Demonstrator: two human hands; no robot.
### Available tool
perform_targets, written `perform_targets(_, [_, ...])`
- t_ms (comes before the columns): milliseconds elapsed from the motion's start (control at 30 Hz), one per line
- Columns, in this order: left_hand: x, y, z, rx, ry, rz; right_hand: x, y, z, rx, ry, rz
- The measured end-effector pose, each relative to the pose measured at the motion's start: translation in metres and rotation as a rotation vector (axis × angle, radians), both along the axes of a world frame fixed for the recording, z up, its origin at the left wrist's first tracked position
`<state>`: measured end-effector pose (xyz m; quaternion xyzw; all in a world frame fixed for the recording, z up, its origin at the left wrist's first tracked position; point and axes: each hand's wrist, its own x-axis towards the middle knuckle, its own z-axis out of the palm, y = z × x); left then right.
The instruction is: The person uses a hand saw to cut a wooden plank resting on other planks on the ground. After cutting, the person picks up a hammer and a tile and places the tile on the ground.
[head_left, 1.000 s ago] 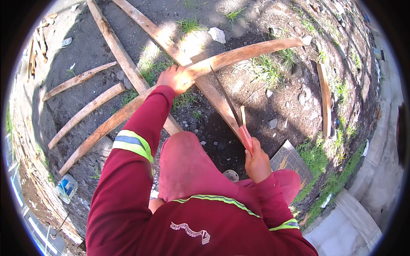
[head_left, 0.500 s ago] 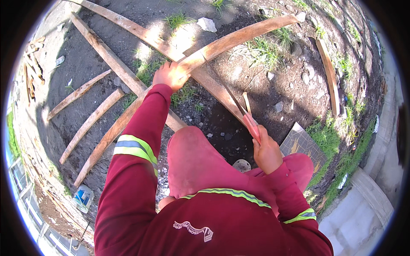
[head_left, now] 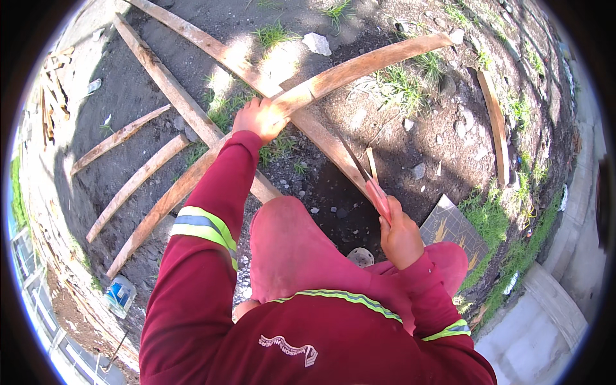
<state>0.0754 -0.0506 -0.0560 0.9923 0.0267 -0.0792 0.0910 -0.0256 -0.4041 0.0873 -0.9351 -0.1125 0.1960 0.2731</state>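
At the left, two short slats (head_left: 138, 187) lie on the ground (head_left: 83, 199), just beyond the left edge of a wooden beam (head_left: 168, 83). The left arm (head_left: 205, 212) stretches forward, nearly straight, with a reflective band round its sleeve. The left hand (head_left: 258, 120) sits back upward on a long plank (head_left: 369, 66), gripping it with fingers curled toward its far edge. The plank lies across that beam and a second beam (head_left: 324, 138); the hand is between the two crossings, just beside the second beam's left edge. The plank's right end reaches well past that beam's right edge.

From there a saw (head_left: 380, 200) slants down, its blade tip meeting the plank's near edge, its red handle above the second beam's near end. The right hand (head_left: 402, 237) is wrapped round the handle, well apart from the left, elbow bent and forearm angled up and leftward. To its right lies a dark patterned panel (head_left: 454, 228).
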Motion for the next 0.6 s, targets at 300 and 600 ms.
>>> perform_targets(300, [0.001, 0.0, 0.009, -0.02, -0.079, -0.032, 0.048, 0.051, -0.036, -0.025, -0.013, 0.016])
perform_targets(600, [-0.002, -0.001, 0.004, -0.036, -0.04, -0.003, 0.064, 0.064, -0.053, -0.01, -0.014, 0.035])
